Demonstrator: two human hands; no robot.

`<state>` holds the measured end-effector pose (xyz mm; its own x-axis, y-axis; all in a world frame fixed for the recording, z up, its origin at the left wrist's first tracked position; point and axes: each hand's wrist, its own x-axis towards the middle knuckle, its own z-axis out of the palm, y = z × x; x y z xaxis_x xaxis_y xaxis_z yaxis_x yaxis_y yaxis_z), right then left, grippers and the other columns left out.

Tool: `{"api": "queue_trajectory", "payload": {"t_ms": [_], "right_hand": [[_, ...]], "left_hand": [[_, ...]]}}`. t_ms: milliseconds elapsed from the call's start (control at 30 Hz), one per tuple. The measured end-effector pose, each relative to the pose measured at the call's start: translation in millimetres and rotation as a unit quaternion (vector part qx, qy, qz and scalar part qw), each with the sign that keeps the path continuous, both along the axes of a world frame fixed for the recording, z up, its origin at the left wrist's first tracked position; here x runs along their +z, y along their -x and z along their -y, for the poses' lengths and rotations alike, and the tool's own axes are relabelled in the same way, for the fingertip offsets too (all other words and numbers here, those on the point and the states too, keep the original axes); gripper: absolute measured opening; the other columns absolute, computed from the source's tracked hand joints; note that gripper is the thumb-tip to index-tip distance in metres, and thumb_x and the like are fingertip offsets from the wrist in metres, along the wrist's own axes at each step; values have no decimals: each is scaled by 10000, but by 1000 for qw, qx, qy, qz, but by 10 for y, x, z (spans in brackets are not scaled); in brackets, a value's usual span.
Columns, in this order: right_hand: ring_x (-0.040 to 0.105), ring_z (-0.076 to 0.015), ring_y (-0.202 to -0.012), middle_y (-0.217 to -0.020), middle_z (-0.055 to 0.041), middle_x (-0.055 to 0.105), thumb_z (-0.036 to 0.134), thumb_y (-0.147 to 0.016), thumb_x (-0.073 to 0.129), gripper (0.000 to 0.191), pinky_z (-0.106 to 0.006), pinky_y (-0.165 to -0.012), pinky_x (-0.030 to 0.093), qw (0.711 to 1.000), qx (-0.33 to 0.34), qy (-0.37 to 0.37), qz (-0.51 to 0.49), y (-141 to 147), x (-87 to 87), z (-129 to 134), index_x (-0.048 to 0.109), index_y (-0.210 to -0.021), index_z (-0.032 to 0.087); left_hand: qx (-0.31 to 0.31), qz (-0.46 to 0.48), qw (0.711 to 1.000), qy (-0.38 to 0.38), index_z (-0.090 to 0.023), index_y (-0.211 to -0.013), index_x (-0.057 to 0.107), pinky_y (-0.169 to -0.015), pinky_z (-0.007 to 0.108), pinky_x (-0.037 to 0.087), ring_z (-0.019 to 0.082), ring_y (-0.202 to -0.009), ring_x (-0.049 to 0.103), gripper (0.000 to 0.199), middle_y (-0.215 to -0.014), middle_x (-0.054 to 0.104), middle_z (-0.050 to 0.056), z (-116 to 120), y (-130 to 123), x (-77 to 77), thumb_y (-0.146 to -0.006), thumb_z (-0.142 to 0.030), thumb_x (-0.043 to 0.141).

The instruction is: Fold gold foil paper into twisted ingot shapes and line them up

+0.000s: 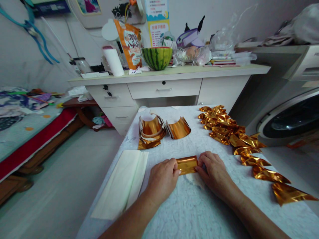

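Left grip and right grip hold gold foil — opposite ends.

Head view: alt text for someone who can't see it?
Left hand and right hand hold a rectangular gold foil piece by its ends over a pale cloth-covered table. Curled gold foil sheets lie beyond; twisted gold foil pieces line the right side.

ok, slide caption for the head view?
Left hand and right hand hold gold foil; twisted foil pieces lie to the right.
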<state>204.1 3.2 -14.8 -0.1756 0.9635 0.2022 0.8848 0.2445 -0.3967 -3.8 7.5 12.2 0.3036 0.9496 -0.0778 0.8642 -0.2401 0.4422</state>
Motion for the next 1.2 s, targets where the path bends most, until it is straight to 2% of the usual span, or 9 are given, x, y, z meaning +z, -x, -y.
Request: {"api": "queue_trajectory", "payload": {"t_ms": [167,233,300,400,500,667,933,1067,1200], "right_hand": [[488,-243,-851,-926,-70,581,194,-819,610,52,-346,-720,362,999,-17,-27,9,22,1,14,564,-833,213],[480,-240,-849,-926,-64,594,181,-856,570,60,-348,-716,335,999,1,-30,27,56,28,28,581,-815,223],[476,-221,-816,-871,-46,601,140,-893,513,151,-344,-713,315,998,44,-14,31,98,68,46,590,-795,225],[478,-198,-794,-831,-27,601,43,-872,469,227,-334,-718,307,995,97,14,21,158,133,74,596,-798,216],[485,-192,-794,-836,-31,601,15,-839,457,231,-328,-717,310,996,89,20,19,213,189,96,586,-793,201],[497,-218,-805,-855,-53,605,222,-878,540,102,-338,-704,324,998,45,20,48,317,231,116,569,-783,199],[512,-262,-829,-860,-76,604,531,-853,580,321,-389,-734,341,994,-3,-11,108,427,158,104,584,-836,211],[511,-268,-832,-862,-81,604,587,-844,563,378,-395,-737,344,993,-10,-17,118,441,150,116,580,-837,210],[507,-268,-837,-876,-79,603,545,-852,571,334,-394,-734,344,993,-10,-9,114,443,169,129,575,-842,211]], "left_hand": [[-4,12,1000,-4,-212,-808,542,-669,253,357,144,-770,580,58,-852,610,-14,-4,15,38,-852,-189,573],[-13,14,1000,3,-211,-801,555,-676,250,363,139,-775,578,65,-867,599,-12,-6,23,46,-860,-185,560],[-18,18,1000,7,-210,-803,566,-678,248,366,135,-770,575,70,-861,593,-14,-8,28,49,-865,-181,550],[-20,20,1000,9,-208,-810,573,-679,248,369,136,-767,573,69,-854,592,-14,-12,34,47,-864,-179,542],[-23,25,999,9,-206,-808,571,-686,247,375,137,-771,574,69,-856,588,-14,-11,47,33,-855,-167,540],[-40,46,998,14,-216,-835,569,-697,231,390,129,-794,574,98,-896,580,-17,-12,98,-12,-845,-131,521],[-62,67,995,31,-218,-840,561,-725,220,411,130,-829,571,125,-915,566,-13,-24,141,2,-837,-109,500],[-62,78,995,28,-221,-852,559,-728,221,410,135,-838,569,98,-918,567,-15,-21,147,1,-827,-131,529],[-61,84,994,25,-222,-844,557,-723,232,399,136,-828,570,88,-903,568,-21,-20,146,8,-817,-139,546]]}}
